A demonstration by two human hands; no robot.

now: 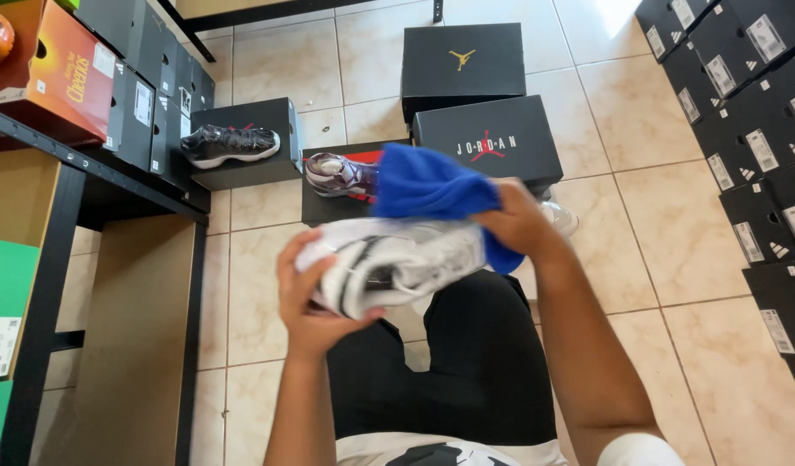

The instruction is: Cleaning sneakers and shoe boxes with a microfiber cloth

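A white and black sneaker (397, 263) lies on its side in my left hand (307, 306), which cups it from below over my lap. My right hand (518, 224) grips a bunched blue cloth (432, 190) and presses it against the upper side of that sneaker. The cloth hides part of the shoe and part of a box behind it.
On the tiled floor (665, 216) ahead, a dark glossy sneaker (229, 144) rests on a black shoebox and a purple-toned sneaker (341, 175) on another. Two closed black shoeboxes (488, 142) sit beyond. More black boxes (751, 129) are stacked right. A black metal shelf (61, 181) stands left.
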